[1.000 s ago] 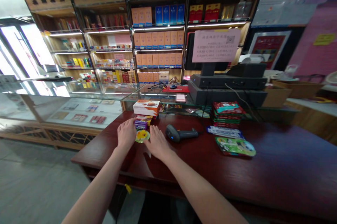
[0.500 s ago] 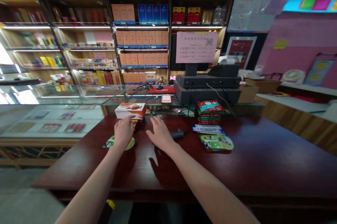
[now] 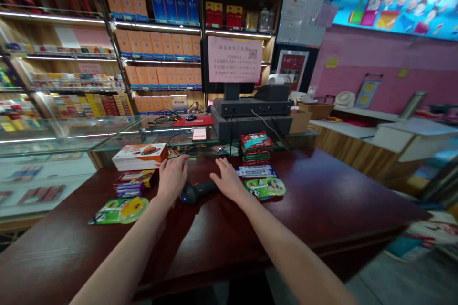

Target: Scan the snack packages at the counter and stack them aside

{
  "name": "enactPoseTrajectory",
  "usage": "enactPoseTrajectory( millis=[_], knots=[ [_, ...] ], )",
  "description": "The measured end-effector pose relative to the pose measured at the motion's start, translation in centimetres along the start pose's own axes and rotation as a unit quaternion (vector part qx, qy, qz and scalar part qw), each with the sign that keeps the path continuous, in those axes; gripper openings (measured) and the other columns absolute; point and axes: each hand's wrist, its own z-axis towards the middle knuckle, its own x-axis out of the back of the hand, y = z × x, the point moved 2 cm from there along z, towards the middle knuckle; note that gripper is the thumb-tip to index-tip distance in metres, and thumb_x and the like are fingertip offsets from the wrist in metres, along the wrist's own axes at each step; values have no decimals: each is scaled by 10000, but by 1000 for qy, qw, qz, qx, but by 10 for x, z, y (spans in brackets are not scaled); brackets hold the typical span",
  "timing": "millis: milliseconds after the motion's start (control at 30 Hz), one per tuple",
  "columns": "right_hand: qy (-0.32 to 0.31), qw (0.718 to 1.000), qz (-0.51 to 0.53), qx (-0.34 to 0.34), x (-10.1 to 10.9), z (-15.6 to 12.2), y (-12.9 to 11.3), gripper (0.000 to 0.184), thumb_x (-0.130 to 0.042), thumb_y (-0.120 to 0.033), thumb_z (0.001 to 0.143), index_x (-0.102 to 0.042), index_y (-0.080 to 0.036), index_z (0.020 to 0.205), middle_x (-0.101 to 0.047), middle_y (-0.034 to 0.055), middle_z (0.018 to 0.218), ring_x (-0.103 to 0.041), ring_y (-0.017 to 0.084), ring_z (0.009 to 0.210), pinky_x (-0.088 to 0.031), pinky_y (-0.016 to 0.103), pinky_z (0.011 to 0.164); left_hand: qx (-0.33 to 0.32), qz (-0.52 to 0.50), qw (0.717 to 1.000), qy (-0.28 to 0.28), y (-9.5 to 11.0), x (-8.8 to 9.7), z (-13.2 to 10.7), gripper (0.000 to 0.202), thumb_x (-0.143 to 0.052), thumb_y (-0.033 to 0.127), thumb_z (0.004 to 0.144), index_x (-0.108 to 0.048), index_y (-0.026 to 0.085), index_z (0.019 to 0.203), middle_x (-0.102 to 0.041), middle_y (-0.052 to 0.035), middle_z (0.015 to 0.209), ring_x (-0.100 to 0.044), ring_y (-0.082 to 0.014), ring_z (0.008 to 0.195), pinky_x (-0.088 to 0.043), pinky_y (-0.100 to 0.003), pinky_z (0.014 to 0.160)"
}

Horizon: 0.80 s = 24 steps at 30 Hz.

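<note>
From where I stand, the left hand [image 3: 174, 177] hovers over the desk [image 3: 336, 195], its fingers reaching forward, slightly parted. The right hand [image 3: 229, 181] is much the same, thumb out from loosely spread fingers. Between them lies the dark scanner [image 3: 191, 194], its head just beside the left hand, its handle running toward the right; I can't tell whether either one touches it. Left of the left hand sit purple packs [image 3: 129, 190], with a green packet [image 3: 119, 210] nearer the person and a white and orange box [image 3: 139, 156] farther off. Just beyond the right hand are blue-and-white packs [image 3: 256, 171], a stack of red packets [image 3: 255, 141] behind them, and, to its right, another green packet [image 3: 266, 187].
</note>
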Motion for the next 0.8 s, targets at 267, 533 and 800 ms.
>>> enactPoseTrajectory(
  millis=[267, 533, 800],
  knots=[
    [44, 998, -31, -39, 34, -14, 59, 614, -531, -319, 920, -448, -62, 1472, -421, 194, 1561, -309, 281, 1497, -247, 441, 1218, -89, -19, 996, -7, 60, -33, 2, 314, -422, 274, 980, -644, 259, 1202, -715, -55, 1209, -569, -255, 1236, -101, -549, 1224],
    [56, 994, -61, -71, 64, -34, 102, 598, -525, -307, 921, -447, -107, 1479, -444, 159, 1554, -316, 275, 1495, -260, 436, 1208, -176, -59, 982, -41, 114, -59, -7, 270, -481, 277, 965, -662, 280, 1165, -725, -38, 1197, -526, -266, 1286, -6, -603, 1234],
    [41, 990, -100, -87, 81, -51, 122, 535, -519, -280, 937, -490, -115, 1445, -499, 166, 1506, -367, 276, 1461, -266, 449, 1195, -230, -86, 968, -58, 144, -76, -22, 333, -519, 409, 957, -642, 243, 1218, -710, -81, 1220, -518, -300, 1299, -22, -604, 1237]
  ],
)
